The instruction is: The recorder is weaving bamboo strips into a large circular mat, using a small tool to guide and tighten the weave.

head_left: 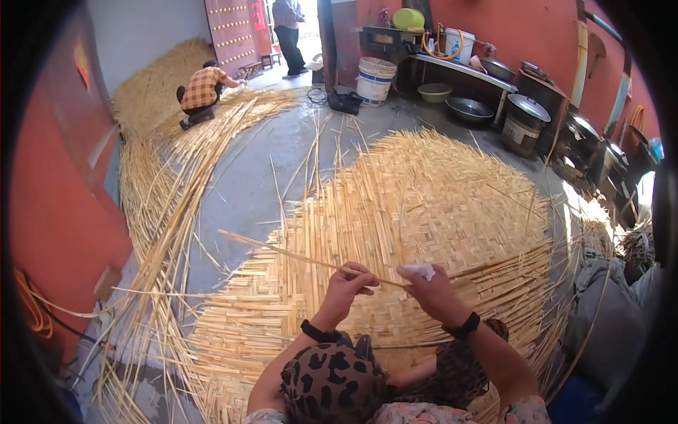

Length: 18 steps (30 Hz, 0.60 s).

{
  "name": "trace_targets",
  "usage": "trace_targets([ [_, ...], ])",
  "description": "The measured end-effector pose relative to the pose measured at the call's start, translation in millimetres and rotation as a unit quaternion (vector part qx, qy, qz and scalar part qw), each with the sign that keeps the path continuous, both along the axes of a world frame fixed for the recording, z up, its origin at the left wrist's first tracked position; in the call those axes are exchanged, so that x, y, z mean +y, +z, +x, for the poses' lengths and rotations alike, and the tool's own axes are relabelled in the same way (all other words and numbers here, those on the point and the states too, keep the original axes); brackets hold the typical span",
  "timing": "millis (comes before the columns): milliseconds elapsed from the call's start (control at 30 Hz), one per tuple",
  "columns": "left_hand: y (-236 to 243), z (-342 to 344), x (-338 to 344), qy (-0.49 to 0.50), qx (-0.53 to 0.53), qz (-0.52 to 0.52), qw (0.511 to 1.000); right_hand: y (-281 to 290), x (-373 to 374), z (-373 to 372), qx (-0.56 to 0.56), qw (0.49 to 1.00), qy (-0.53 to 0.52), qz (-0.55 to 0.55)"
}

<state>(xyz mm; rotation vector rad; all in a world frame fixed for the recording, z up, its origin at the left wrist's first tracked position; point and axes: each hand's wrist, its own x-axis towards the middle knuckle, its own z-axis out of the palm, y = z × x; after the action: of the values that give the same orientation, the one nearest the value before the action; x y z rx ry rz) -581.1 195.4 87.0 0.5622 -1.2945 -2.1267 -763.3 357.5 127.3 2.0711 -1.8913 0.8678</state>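
A long, thin straw-coloured reed strip [282,251] slants across in front of me above a large woven reed mat [452,191]. My left hand [346,288] is closed round the strip, its fingers pinched together. The strip's right end reaches my right hand [436,293], whose fingers are curled in and closed on it. A white wrapping [418,271], perhaps cloth, covers some of that hand's fingers. Under both hands lies the mat, tightly plaited at the right and middle, with loose strip ends sticking out along its edges. Patterned fabric covers my knees, below the hands.
Loose reeds [183,205] lie in a long bundle on the left. Farther back, a person in a checked shirt [205,92] crouches by more reeds; another person [287,35] stands at the doorway. Buckets [375,79], a basin [470,109] and a lidded pot [526,116] line the right wall.
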Motion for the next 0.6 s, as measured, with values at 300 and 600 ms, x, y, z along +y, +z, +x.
trace_targets([
  [300,-14.6,18.5,-5.4,0.075,0.049,0.057,0.994,-35.6,6.7,2.4,-0.111,0.986,-0.096,0.075],
  [600,-7.1,-3.6,-9.6,0.092,0.051,0.044,0.993,-10.7,0.7,-6.9,-0.227,0.966,-0.124,0.000],
])
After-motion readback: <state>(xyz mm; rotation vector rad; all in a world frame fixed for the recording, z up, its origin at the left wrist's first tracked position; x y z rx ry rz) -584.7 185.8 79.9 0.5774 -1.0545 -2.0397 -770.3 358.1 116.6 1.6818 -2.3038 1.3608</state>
